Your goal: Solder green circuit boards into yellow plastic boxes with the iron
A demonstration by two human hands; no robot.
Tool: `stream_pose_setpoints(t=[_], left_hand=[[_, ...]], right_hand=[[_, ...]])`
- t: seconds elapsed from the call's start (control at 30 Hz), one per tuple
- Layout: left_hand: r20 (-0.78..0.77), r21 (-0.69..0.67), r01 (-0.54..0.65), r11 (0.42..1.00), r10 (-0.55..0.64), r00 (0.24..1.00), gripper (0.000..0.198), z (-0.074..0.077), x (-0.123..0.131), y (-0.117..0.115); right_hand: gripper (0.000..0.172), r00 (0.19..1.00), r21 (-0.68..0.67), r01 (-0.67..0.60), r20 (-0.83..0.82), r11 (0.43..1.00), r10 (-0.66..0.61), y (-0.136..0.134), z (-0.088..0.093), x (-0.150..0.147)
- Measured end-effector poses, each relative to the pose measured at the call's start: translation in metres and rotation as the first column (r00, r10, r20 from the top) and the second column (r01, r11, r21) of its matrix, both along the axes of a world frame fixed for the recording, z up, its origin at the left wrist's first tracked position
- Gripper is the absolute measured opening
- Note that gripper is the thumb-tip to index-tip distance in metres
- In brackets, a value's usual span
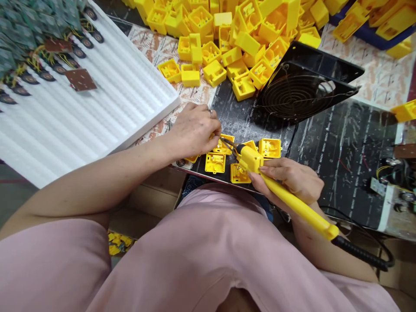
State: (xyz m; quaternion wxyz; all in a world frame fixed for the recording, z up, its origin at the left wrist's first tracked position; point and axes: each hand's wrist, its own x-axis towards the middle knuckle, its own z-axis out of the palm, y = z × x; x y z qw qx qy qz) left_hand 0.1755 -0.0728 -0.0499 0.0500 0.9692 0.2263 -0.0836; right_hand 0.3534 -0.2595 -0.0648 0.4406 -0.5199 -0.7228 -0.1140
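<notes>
My right hand (294,177) is wrapped round a yellow soldering iron (292,201), whose metal tip points left into one of the small open yellow housings (222,145). Close to that tip, my left hand (196,130) is closed in a pinch over the same housing; what its fingers hold is hidden. Several more open housings lie around the tip, among them one in front (214,163), one under the iron (239,174) and one to the right (269,148). A ring sits on a left finger.
Yellow housings (212,71) are heaped at the back. A black fan (292,97) stands right of them. White foam (130,93) on the left carries circuit boards with wired round parts (29,78). A blue bin (367,37) is back right, wired parts (378,186) at the right edge.
</notes>
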Motion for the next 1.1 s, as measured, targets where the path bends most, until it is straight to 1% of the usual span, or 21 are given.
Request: stream_pose_setpoints(t=[0.13, 0.27, 0.33, 0.43, 0.53, 0.6, 0.67, 0.7, 0.73, 0.8, 0.87, 0.9, 0.93, 0.97, 1.03, 1.1], left_hand=[[0.016, -0.028, 0.010, 1.000, -0.010, 1.000, 0.033, -0.001, 0.001, 0.003], [-0.054, -0.042, -0.011, 0.999, 0.008, 0.999, 0.033, 0.003, 0.004, 0.002], [-0.078, -0.041, -0.014, 0.999, 0.011, 0.997, 0.033, 0.004, 0.005, 0.001], [-0.050, -0.039, 0.011, 0.999, -0.013, 0.999, 0.030, 0.002, 0.005, 0.003], [0.010, -0.035, 0.036, 0.999, -0.036, 0.999, 0.028, -0.001, 0.003, 0.005], [0.006, -0.038, 0.032, 0.999, -0.031, 0.999, 0.029, -0.002, 0.003, 0.006], [-0.021, -0.038, 0.023, 0.999, -0.024, 1.000, 0.029, -0.002, 0.004, 0.005], [-0.030, -0.038, 0.021, 0.999, -0.022, 0.999, 0.029, -0.001, 0.004, 0.005], [-0.033, -0.039, 0.017, 0.999, -0.018, 0.999, 0.029, 0.000, 0.004, 0.005], [-0.027, -0.057, -0.006, 0.998, 0.004, 1.000, 0.029, 0.003, 0.000, 0.005], [0.000, -0.102, -0.042, 0.994, 0.042, 0.999, 0.033, 0.004, -0.006, 0.007], [0.024, -0.131, -0.060, 0.990, 0.064, 0.998, 0.035, 0.004, -0.010, 0.008], [0.046, -0.162, -0.075, 0.984, 0.084, 0.995, 0.038, 0.004, -0.014, 0.010], [0.070, -0.189, -0.090, 0.978, 0.105, 0.992, 0.038, 0.003, -0.017, 0.011], [0.106, -0.220, -0.117, 0.969, 0.143, 0.984, 0.036, -0.001, -0.022, 0.014], [0.129, -0.229, -0.123, 0.966, 0.155, 0.979, 0.037, -0.005, -0.025, 0.015]], right_hand=[[0.026, 1.000, -0.033, -0.015, -0.015, 0.999, 0.015, 0.002, 0.005, 0.001], [0.024, 0.999, -0.048, -0.031, 0.027, 0.998, 0.032, 0.001, 0.007, 0.001], [0.024, 0.999, -0.061, -0.038, -0.001, 0.997, 0.038, -0.002, 0.008, 0.003], [0.021, 0.996, -0.104, 0.011, -0.092, 0.995, -0.021, -0.010, 0.007, 0.009], [0.014, 0.989, -0.177, 0.054, -0.127, 0.983, -0.078, -0.018, 0.005, 0.015], [0.013, 0.988, -0.178, 0.058, -0.129, 0.982, -0.082, -0.020, 0.005, 0.017], [0.011, 0.986, -0.151, 0.066, -0.140, 0.986, -0.087, -0.021, 0.004, 0.018], [0.017, 0.984, -0.141, 0.079, -0.147, 0.987, -0.099, -0.022, 0.003, 0.018], [0.026, 0.981, -0.140, 0.096, -0.155, 0.985, -0.117, -0.023, 0.002, 0.017], [0.050, 0.973, -0.150, 0.132, -0.172, 0.980, -0.157, -0.024, -0.002, 0.017], [0.070, 0.965, -0.147, 0.165, -0.179, 0.975, -0.190, -0.026, -0.008, 0.017], [0.076, 0.963, -0.142, 0.174, -0.181, 0.974, -0.198, -0.026, -0.011, 0.017], [0.080, 0.962, -0.140, 0.183, -0.179, 0.973, -0.207, -0.026, -0.012, 0.017], [0.079, 0.961, -0.140, 0.194, -0.174, 0.971, -0.217, -0.026, -0.013, 0.017], [0.068, 0.962, -0.133, 0.197, -0.167, 0.971, -0.218, -0.024, -0.011, 0.016], [0.054, 0.964, -0.108, 0.183, -0.175, 0.977, -0.200, -0.022, -0.008, 0.014]])
